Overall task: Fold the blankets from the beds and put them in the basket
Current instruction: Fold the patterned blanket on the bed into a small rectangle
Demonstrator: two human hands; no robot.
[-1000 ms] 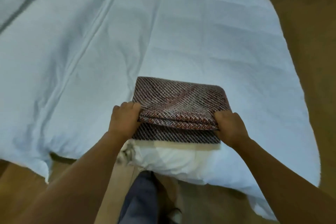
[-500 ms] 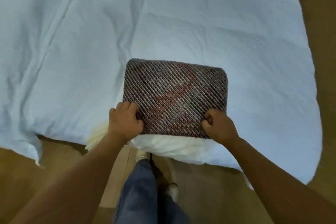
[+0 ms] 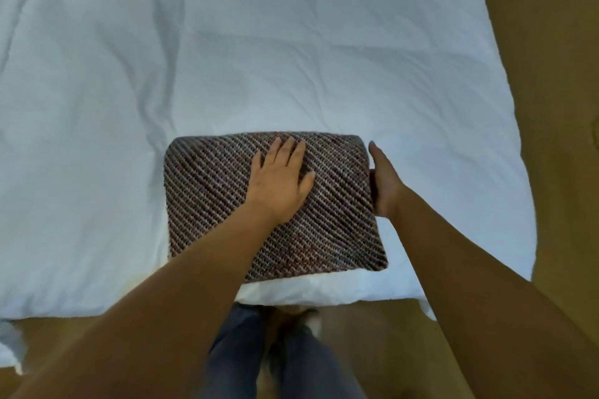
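At lower centre of frame, folded blanket (image 3: 207, 201) lies on the bed (image 3: 291, 58) near its edge. Left hand (image 3: 280, 185) flat on top, fingers spread. Right hand (image 3: 384, 185) open against blanket's right side; no grasp.

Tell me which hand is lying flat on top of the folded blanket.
The left hand, palm down with fingers spread on the blanket. The right hand is instead at the blanket's right edge, against its side.

The right hand's (image 3: 384, 185) fingers are hidden under the blanket's (image 3: 210, 191) edge.
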